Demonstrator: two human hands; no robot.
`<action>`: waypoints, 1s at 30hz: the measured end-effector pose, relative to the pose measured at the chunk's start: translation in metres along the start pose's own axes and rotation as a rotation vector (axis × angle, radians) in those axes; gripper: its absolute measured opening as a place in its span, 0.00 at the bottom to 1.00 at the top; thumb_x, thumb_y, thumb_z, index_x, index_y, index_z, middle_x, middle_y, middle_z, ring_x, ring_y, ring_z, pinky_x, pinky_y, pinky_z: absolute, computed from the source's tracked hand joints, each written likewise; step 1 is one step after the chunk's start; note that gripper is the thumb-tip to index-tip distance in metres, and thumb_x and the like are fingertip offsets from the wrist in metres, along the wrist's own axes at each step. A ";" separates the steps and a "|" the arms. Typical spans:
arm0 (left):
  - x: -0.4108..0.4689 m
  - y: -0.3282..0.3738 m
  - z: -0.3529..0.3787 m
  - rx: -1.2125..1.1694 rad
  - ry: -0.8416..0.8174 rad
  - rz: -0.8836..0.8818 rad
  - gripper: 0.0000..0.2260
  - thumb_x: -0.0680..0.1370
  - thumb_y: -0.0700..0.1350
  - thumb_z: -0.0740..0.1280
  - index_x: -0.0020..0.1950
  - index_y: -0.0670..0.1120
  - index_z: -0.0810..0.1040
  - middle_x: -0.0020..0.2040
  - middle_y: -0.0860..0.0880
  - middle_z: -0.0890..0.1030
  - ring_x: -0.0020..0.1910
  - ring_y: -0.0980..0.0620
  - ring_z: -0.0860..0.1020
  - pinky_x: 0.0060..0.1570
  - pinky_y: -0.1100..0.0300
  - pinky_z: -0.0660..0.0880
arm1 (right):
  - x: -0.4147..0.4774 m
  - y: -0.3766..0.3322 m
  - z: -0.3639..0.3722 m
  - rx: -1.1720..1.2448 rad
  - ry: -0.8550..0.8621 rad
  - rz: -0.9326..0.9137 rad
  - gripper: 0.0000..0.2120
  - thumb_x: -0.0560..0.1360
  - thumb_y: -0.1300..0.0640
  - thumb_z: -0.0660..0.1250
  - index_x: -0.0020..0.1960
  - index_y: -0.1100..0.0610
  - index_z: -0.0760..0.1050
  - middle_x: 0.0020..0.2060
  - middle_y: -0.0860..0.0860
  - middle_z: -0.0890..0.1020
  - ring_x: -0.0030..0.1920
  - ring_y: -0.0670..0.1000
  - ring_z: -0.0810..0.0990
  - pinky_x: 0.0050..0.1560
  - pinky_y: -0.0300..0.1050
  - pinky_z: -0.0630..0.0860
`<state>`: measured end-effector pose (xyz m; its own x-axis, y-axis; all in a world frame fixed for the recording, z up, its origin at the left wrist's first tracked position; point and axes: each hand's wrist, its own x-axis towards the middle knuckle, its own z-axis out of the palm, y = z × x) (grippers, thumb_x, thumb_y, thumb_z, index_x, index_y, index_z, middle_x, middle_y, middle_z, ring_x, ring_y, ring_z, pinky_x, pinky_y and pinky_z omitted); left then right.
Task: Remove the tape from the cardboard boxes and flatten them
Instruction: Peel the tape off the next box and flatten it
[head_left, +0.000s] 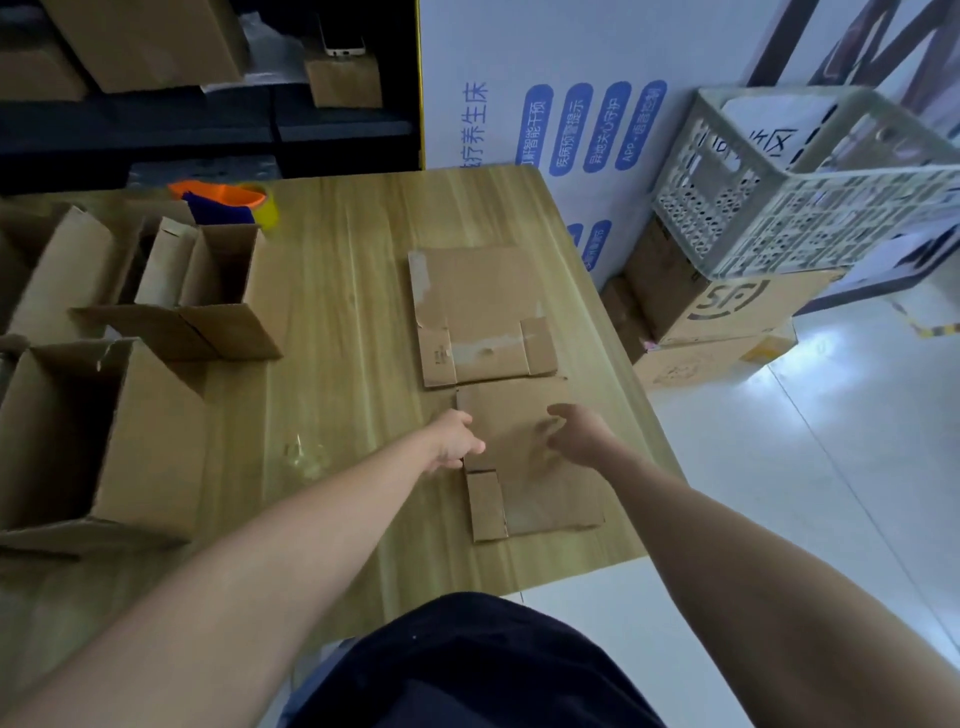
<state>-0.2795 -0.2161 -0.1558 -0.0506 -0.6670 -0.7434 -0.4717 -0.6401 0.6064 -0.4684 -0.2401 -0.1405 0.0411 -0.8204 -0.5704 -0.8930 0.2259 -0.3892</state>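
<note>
two flattened boxes lie on the right part of the wooden worktop (353, 312), end to end and almost touching. the far flat box (478, 296) has pale strips where its surface is torn. the near flat box (540, 499) lies under both hands. left hand (457, 439) is at that box's left edge, fingers (475, 448) bent down onto the cardboard; cannot tell if they pinch the edge or only touch it. right hand (579, 434) is over the middle of the same box, its fingers (556, 415) loosely bent and motion-blurred, with nothing seen in them.

a wad of clear tape (304, 457) sits on the worktop left of the near flat box, apart from it.

three boxes at the left are not flattened. the big open box (150, 441) is nearest, its inside dark (contents cannot be told). the middle open box (223, 280) has flaps folded out toward the camera, its inside shadowed. a third open box (57, 260) is at the far left, partly cut off.

behind them are an orange item (218, 193), a blue item (221, 213) and a yellowish tape roll (267, 210), close together.

off the worktop to the right, a grey plastic crate (753, 218) rests on stacked cardboard boxes (727, 306) on the floor. the crate holds a white printed sheet (769, 130). more cardboard boxes (145, 41) are on a dark shelf at the back.
</note>
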 end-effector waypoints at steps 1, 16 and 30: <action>0.001 0.001 0.004 0.025 -0.014 0.005 0.27 0.78 0.38 0.65 0.76 0.45 0.59 0.74 0.44 0.61 0.64 0.45 0.71 0.59 0.54 0.75 | 0.002 0.001 0.001 -0.054 -0.039 -0.020 0.26 0.76 0.63 0.64 0.73 0.59 0.65 0.68 0.57 0.71 0.65 0.57 0.72 0.59 0.44 0.71; -0.014 0.020 -0.032 0.237 0.205 0.197 0.18 0.80 0.42 0.62 0.69 0.43 0.70 0.69 0.44 0.72 0.65 0.45 0.71 0.62 0.57 0.69 | 0.025 -0.055 -0.010 -0.298 0.021 -0.213 0.20 0.77 0.59 0.61 0.69 0.56 0.70 0.63 0.57 0.75 0.60 0.57 0.75 0.56 0.46 0.73; -0.141 -0.044 -0.223 0.338 0.916 0.333 0.13 0.79 0.42 0.63 0.63 0.46 0.76 0.59 0.47 0.77 0.57 0.49 0.76 0.54 0.59 0.71 | -0.016 -0.317 0.047 -0.407 0.108 -0.871 0.21 0.77 0.58 0.64 0.70 0.56 0.68 0.68 0.55 0.71 0.66 0.56 0.70 0.64 0.48 0.69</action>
<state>-0.0553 -0.1784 -0.0145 0.3998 -0.9160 0.0339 -0.7866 -0.3238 0.5257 -0.1648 -0.2743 -0.0422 0.7386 -0.6628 -0.1231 -0.6569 -0.6666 -0.3524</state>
